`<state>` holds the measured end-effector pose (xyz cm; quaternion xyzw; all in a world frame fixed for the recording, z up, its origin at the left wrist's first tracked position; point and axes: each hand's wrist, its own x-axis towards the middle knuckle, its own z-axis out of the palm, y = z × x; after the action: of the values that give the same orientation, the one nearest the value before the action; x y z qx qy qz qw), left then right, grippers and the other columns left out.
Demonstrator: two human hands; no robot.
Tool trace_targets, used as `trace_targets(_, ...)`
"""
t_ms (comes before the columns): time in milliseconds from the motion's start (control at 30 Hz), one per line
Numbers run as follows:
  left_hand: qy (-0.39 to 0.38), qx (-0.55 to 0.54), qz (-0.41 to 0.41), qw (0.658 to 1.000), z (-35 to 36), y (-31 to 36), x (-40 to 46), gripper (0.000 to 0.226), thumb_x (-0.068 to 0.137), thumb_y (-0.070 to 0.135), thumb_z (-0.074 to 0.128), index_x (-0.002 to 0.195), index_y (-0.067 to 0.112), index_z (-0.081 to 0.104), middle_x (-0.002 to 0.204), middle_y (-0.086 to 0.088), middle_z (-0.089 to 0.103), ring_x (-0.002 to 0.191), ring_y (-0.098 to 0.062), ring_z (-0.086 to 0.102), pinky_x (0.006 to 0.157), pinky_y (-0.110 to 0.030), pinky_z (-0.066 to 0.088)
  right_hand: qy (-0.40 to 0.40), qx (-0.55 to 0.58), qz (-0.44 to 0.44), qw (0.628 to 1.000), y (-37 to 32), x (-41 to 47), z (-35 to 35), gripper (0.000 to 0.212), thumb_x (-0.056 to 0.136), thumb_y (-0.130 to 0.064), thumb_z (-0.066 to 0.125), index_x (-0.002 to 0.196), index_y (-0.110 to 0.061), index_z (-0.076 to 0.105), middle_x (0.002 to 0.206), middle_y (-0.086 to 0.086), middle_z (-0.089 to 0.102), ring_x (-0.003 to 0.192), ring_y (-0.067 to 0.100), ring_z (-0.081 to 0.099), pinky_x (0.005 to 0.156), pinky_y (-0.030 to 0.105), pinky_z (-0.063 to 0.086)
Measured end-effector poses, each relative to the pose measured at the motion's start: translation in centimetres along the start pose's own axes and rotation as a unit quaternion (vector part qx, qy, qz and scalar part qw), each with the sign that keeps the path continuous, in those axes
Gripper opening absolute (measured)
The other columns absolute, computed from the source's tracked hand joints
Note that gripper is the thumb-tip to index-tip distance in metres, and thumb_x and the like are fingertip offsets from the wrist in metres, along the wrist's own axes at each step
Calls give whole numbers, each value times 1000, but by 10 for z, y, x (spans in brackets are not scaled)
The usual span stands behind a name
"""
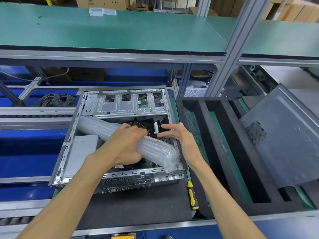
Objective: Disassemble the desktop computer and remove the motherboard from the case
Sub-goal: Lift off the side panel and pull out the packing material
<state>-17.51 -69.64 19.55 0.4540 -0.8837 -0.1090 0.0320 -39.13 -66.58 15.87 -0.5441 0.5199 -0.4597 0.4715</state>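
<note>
Grey steel computer case (119,171), side panel off, lying open-side up on a dark mat (138,204) near the front edge of the bench; drive cage (127,104) of bright stamped metal across the far part of the case, power supply (82,152) as a pale grey box in the near left corner; motherboard (148,163) still inside on the case floor, mostly hidden under packing and hands, only dark patches with a white connector (156,127) visible toward the far right. Translucent air-column cushion (155,150) running diagonally across the interior, from the far left wall down to the near right corner, its crumpled end spilling over the near rim. Left hand (124,144) curled over the middle of the cushion, fingers wrapped around it and gripping; right hand (179,137) just beside it over the right side of the case, fingers straight and spread, holding nothing, fingertips near the white connector. Yellow-and-black screwdriver (192,195) lying on the mat just right of the near right corner of the case. Black foam tray (222,152) with long slots further right; detached grey side panel (284,147) leaning tilted across its far right part, perforated vent patch showing. Coil of dark cable (55,100) to the far left, beyond the conveyor rails; green-topped shelf (120,31) above and beyond, with two small clear plastic boxes (101,12) on it.
</note>
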Motion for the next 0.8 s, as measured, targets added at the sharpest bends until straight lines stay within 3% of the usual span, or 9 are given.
trace_targets(100, 53, -160, -30, 985, -36, -4, -6, 30, 67, 10, 73, 91, 18, 56, 82, 6, 58, 82, -15, 58, 77, -31, 52, -2, 12, 20, 1000, -1, 4, 2, 54, 110, -38, 18, 113, -35, 72, 102, -9, 77, 104, 6, 69, 103, 33, 47)
trace_targets(167, 146, -283, -26, 948, -70, -12, -11, 37, 63, 17, 74, 95, 16, 55, 82, 4, 61, 76, -9, 60, 63, -15, 48, -11, 27, 14, 999, -2, 5, 4, 58, 110, -35, 16, 112, -28, 74, 101, -6, 77, 105, 7, 68, 102, 27, 43)
trace_targets(267, 209, -281, -23, 937, -110, -16, -16, 51, 61, 36, 66, 111, 35, 54, 101, 12, 61, 88, 1, 60, 68, -6, 46, -16, 31, 5, 999, -2, 6, 4, 56, 110, -36, 19, 116, -15, 70, 97, 3, 78, 101, 16, 71, 101, 25, 40)
trace_targets(400, 206, -308, -31, 928, -113, -12, -22, 53, 63, 34, 66, 115, 37, 55, 102, 13, 62, 96, -1, 61, 71, -16, 52, -27, -34, -25, 999, -4, 5, 10, 32, 108, -23, 39, 114, -19, 70, 93, -3, 77, 96, 11, 71, 95, 14, 43)
trace_targets(533, 195, -328, -34, 924, -104, -2, -30, 59, 62, 37, 67, 120, 38, 55, 108, 15, 63, 98, 4, 60, 73, -8, 47, -3, -18, -34, 999, -13, 7, 20, 32, 107, -19, 40, 109, -13, 71, 88, 3, 77, 89, 18, 73, 90, 31, 54)
trace_targets(667, 187, -319, -23, 929, -103, 8, -36, 58, 68, 21, 69, 125, 24, 57, 115, -1, 61, 104, -11, 57, 86, -24, 46, -14, 34, -26, 999, -28, 6, 34, 38, 109, -19, 36, 107, -6, 71, 87, 10, 77, 82, 23, 73, 79, 28, 57)
trace_targets(800, 172, -321, -10, 931, -107, 18, -48, 56, 69, 19, 69, 123, 17, 57, 109, -1, 60, 102, -20, 58, 84, -39, 50, -46, 40, -11, 998, -39, 1, 46, 52, 110, -17, 27, 96, 5, 72, 87, 12, 77, 81, 25, 73, 78, 33, 56)
